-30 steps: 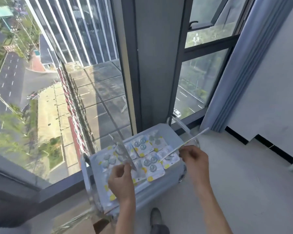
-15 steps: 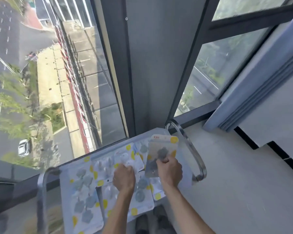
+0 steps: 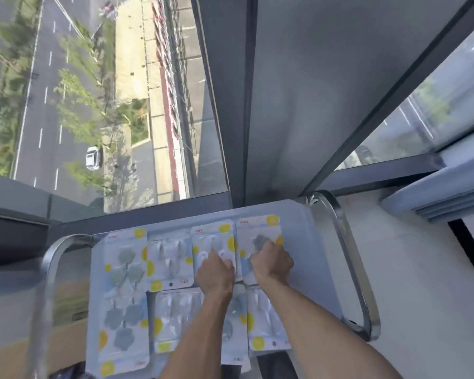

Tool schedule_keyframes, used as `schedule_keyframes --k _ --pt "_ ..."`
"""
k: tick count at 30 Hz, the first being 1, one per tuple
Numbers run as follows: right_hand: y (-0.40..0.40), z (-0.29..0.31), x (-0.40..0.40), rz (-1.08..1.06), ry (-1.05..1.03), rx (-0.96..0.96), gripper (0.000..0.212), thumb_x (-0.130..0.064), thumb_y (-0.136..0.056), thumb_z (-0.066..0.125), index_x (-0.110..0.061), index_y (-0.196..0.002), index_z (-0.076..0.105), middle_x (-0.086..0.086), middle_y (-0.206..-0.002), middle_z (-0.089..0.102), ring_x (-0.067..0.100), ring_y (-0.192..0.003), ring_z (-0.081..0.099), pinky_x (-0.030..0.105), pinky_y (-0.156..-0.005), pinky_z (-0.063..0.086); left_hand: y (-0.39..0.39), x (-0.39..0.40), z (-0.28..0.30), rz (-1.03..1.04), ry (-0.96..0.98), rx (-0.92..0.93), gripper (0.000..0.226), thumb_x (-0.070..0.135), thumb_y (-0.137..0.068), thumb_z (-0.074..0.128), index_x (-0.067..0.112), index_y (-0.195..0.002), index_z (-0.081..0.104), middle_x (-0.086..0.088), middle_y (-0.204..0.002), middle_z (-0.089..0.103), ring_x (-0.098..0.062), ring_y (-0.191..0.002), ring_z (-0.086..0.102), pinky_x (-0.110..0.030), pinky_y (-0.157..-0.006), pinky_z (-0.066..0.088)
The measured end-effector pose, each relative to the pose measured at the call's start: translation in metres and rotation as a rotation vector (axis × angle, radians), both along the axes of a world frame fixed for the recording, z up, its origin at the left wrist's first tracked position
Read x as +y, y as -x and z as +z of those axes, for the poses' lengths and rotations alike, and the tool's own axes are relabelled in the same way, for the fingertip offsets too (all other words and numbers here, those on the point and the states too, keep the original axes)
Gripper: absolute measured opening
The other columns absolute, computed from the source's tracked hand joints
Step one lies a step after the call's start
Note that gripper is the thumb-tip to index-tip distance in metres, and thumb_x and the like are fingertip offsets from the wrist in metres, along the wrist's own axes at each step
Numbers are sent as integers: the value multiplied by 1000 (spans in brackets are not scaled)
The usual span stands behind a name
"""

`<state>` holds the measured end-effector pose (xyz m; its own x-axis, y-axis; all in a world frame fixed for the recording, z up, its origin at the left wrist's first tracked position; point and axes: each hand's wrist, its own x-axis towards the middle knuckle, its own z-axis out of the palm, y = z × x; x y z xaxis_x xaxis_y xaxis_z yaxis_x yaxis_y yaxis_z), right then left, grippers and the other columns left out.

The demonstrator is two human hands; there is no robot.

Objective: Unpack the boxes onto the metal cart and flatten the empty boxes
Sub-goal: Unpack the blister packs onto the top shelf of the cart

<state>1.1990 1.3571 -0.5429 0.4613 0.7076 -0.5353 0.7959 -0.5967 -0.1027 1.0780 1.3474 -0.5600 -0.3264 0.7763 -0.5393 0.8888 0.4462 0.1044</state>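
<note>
My right hand is curled down on the far-right blister pack, fingers bent over its glossy plastic face near a grey lobed piece sealed under the film; from this angle I can't tell whether I'm pinching the card or only pressing it flat. My left hand lies on the neighbouring pack, index finger stretched forward onto the clear bubble, the other fingers loosely bent and holding nothing.

Both packs lie on the metal cart, whose top is a smooth, pale, matte tray with a shallow raised lip. A polished tubular handle bends in a rounded loop along its right side, bright and mirror-like, and a matching chrome loop curves up on the left.

The rest of the tray is tiled with more flat rectangular packs, laid edge to edge. The long one on the left carries muted grey-green flower-shaped pieces under shiny film, with yellow dots printed on its white card. The pack next to it shows pale, narrow, rounded shapes. Nearer me lie another pack with yellow dots and one to the right, partly under my forearms.

Beyond the cart stand a dark window frame and a broad grey pillar, smooth and flat. Pale folded curtain fabric hangs at right.
</note>
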Motion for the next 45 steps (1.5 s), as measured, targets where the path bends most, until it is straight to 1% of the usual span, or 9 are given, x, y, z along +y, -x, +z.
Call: schedule_keyframes --k 7,11,16,21,28,32,38,41,45 --pt "-2 -12 -3 -5 73 -4 29 -35 -91 61 -17 -113 65 5 -113 66 26 -105 64 33 -81 46 5 -7 3 -38 -77 5 45 47 -92 39 19 -119 60 -5 -92 67 -27 -86 65 -34 -69 42" --pt "15 5 -8 11 3 7 25 -19 -93 50 -16 -114 63 7 -118 63 28 -110 59 38 -91 39 23 -13 28 -32 -97 0 35 41 -96 40 13 -107 58 -9 -104 66 -30 -94 62 -37 -76 45" --pt "74 64 -27 65 -87 97 30 -18 -90 48 -12 -118 59 12 -124 54 32 -117 51 42 -97 38 74 -32 77 31 -152 -14 40 32 -99 44 15 -135 46 -14 -129 50 -32 -120 49 -42 -88 44" --pt "162 119 -80 110 -185 252 31 -17 -88 53 -9 -117 61 14 -124 54 35 -114 53 42 -99 43 169 -79 135 112 -269 10 43 32 -99 46 13 -138 43 -16 -135 46 -34 -122 49 -43 -91 44" --pt "322 178 -193 211 -325 395 32 -10 -87 54 -7 -118 62 16 -115 63 36 -105 60 38 -81 51 348 -210 200 258 -390 46 27 24 -97 44 11 -120 50 -15 -119 51 -35 -107 55 -41 -83 44" --pt "416 193 -256 238 -358 508 28 -4 -85 49 -9 -109 64 16 -103 66 35 -98 61 34 -74 47 453 -289 205 441 -412 26 31 19 -97 43 9 -125 50 -18 -125 52 -36 -109 55 -43 -91 44" --pt "512 164 -310 393 -139 482 14 -13 -88 52 -13 -97 63 10 -99 67 28 -89 62 28 -69 44 560 -371 175 603 -262 46 34 21 -95 44 10 -126 53 -15 -126 55 -35 -112 57 -42 -92 49" --pt "550 134 -318 413 101 424 20 -17 -91 52 -8 -105 63 11 -105 68 28 -93 64 32 -74 52 601 -387 149 704 -159 23 36 20 -92 47 8 -125 54 -15 -128 55 -35 -115 56 -42 -95 49" --pt "599 95 -315 386 244 409 27 -18 -94 48 -7 -115 61 10 -114 65 25 -92 58 28 -72 44 651 -381 120 837 -151 -58 33 17 -89 51 6 -120 52 -18 -126 56 -36 -115 56 -44 -95 49"
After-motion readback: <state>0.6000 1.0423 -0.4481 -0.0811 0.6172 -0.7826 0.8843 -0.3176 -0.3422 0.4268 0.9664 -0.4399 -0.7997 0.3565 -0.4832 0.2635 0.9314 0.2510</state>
